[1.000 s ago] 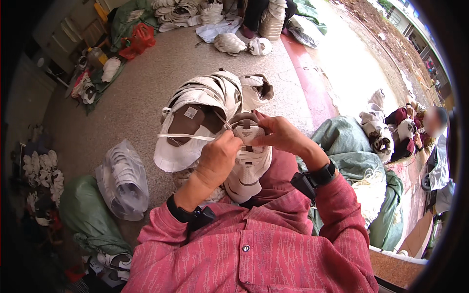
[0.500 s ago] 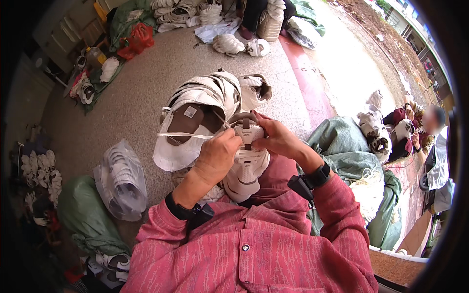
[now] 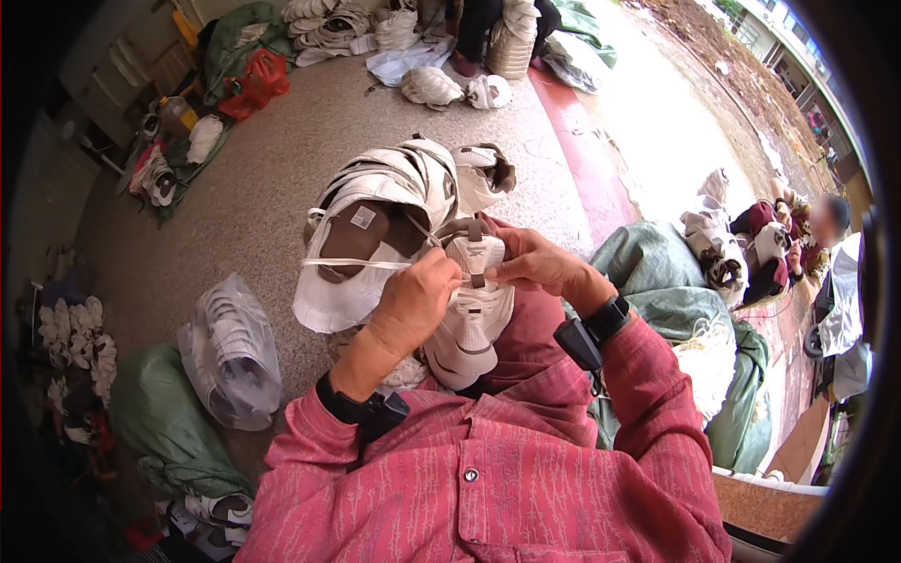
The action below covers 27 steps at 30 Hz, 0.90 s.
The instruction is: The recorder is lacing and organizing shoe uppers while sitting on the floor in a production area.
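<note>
A white sneaker upper (image 3: 460,342) with brown trim rests over my lap, its toe toward me. My right hand (image 3: 549,267) is closed on the upper's right side, the thumb beside the brown loop on the tongue (image 3: 475,255). My left hand (image 3: 413,298) pinches a white shoelace (image 3: 352,264) at the left edge of the tongue; the fingertips are partly hidden. The lace trails off left, across a stack of nested white and brown uppers (image 3: 389,183). Another upper (image 3: 483,178) lies against the stack's right side.
A clear plastic bag of uppers (image 3: 230,352) and a green sack (image 3: 164,413) stand at left. To the right are green sacks (image 3: 648,258) and a bundle of white laces (image 3: 706,361). A co-worker (image 3: 807,239) sits far right, another person's legs (image 3: 474,38) show at the back.
The whole view has shifted slightly. Both hands keep nearly the same hold on the lace and the sneaker upper, with only small finger movement.
</note>
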### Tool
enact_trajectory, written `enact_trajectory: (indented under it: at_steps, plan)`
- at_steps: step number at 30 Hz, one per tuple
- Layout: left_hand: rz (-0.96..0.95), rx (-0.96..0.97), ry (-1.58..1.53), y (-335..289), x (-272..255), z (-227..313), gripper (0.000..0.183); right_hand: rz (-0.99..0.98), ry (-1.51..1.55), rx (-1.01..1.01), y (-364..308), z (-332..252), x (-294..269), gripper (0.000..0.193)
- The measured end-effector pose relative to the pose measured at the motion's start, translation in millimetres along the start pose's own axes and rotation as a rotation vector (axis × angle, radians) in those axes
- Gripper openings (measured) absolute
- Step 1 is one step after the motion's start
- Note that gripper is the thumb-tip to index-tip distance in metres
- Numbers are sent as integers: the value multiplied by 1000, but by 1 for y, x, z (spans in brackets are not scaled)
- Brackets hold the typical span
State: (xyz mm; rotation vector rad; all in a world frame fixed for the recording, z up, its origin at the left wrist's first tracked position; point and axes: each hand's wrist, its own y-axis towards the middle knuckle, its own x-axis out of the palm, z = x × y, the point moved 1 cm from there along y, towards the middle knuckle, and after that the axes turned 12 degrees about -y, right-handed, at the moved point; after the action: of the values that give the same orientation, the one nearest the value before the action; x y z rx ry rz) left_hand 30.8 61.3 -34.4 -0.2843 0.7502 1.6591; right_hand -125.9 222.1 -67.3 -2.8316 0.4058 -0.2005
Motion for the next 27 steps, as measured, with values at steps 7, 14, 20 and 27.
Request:
enact_trajectory:
  at_steps: [7,14,20,27]
  plan:
    - [-17,49,-170,4,-1,-10,4,16,30,-45,1,6,-2,38]
    - [45,-10,-157,1,10,-4,4,66,1,-61,-4,-5,6,34]
    - [74,32,-183,0,12,-8,5,11,-13,-32,-5,1,0,33]
    - [70,-16,-319,-4,15,-12,6,-41,9,-39,-6,-12,1,38]
